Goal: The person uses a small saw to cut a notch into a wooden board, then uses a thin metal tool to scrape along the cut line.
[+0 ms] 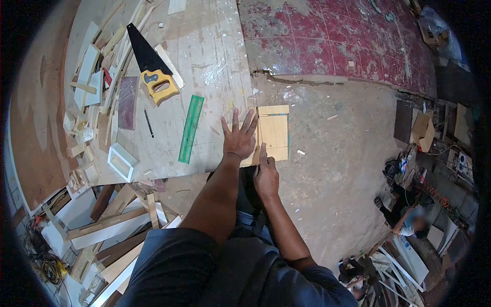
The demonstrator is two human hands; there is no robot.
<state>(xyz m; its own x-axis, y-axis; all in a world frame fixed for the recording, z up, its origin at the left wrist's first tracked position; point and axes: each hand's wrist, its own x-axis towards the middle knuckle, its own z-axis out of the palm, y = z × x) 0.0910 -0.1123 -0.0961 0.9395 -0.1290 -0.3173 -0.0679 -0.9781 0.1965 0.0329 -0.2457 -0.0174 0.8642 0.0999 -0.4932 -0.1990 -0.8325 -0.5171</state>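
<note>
Left hand (239, 142): palm down, fingers spread, apparently pressing the panel's left part.
Right hand (267, 178): index finger extended onto the panel; whether the curled fingers pinch anything, I cannot tell.
Wooden panel (276, 134): under both hands, jutting past the tabletop (220, 48); seemingly being steadied, which calls for even pressure.
Green ruler (191, 130): left of the hands.
Handsaw (149, 55): farther off, beyond the ruler.
</note>
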